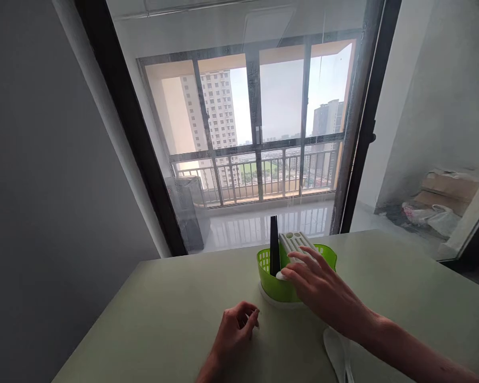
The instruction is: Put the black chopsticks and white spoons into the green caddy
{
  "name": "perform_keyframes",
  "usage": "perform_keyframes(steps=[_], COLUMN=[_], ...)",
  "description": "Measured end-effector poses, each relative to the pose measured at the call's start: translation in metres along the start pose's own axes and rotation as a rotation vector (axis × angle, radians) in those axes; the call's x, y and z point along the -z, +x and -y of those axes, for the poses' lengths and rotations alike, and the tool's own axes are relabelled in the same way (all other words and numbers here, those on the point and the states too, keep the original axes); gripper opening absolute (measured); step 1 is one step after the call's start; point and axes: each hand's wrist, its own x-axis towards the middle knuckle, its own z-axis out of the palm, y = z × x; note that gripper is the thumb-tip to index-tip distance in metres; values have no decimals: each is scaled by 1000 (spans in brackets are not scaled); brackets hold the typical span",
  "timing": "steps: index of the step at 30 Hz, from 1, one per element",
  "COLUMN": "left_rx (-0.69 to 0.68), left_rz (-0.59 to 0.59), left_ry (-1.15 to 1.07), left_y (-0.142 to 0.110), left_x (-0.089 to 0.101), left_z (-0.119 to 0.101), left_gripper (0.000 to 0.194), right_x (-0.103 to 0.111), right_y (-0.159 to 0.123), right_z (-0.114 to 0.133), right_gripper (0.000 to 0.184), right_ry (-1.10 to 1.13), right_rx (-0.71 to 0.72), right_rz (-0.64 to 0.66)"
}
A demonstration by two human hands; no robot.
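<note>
My right hand (313,279) reaches over a bright green utensil basket (277,287) with a pale base. Its thumb and fingers pinch a white spoon (281,275), of which only a small rounded part shows at the fingertips. Black chopsticks (274,244) stand upright in the basket's left part. Behind my fingers, a white slotted holder (293,240) rises from the middle. Nearer to me, my left hand (239,327) rests by the tabletop with its fingers loosely curled and nothing visible in them. White spoons (337,351) lie on the table below my right forearm.
The pale green table (175,308) reaches up to a glass door with a dark frame (143,154). A grey wall (64,186) stands to the left. Through the glass, cardboard boxes (451,186) and a plastic bag (443,218) are on the floor at right.
</note>
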Motion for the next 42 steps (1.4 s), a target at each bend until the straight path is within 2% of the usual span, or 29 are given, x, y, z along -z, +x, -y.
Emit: perform_keyframes(steps=[3, 6, 8, 10, 15, 20, 22, 24, 29, 31, 34, 38, 42], left_rx=[-2, -1, 11, 22, 18, 44, 35, 20, 59, 67, 56, 42, 27], left_rz=[-15, -26, -44, -63, -83, -75, -72, -70, -36, -26, -18, -5, 2], left_ry=[26, 49, 66, 99, 209, 228, 207, 220, 260, 278, 315, 380, 295], left_y=[-2, -2, -3, -4, -17, -24, -23, -20, -14, -13, -11, -7, -9], left_x=[-1, -2, -3, -6, -26, -70, -91, -110, -140, -145, -149, -152, -149], left_z=[-4, -9, -13, -16, -27, -43, -50, -57, -78, -85, -90, -86, -80], left_gripper=[48, 47, 46, 45, 40, 28, 25, 26, 62, 66, 52, 31, 31], right_x=[15, 28, 32, 30, 3, -46, -62, -70, -67, -63, -60, -60, -59], right_y=[-7, -27, -45, -66, -110, -138, -145, -149, -155, -157, -158, -159, -161], right_z=[-3, -12, -21, -31, -55, -69, -71, -71, -68, -67, -66, -65, -63], right_gripper=[39, 38, 35, 30, 18, 19, 22, 22, 20, 21, 23, 24, 25], right_ry=[69, 134, 157, 176, 369, 774, 887, 890, 822, 837, 825, 788, 788], right_rx=[-5, -25, -80, -193, -538, -758, -787, -793, -806, -825, -829, -806, -835], right_rz=[-3, -17, -45, -98, -161, -80, -51, -56, -123, -113, -90, -90, -67])
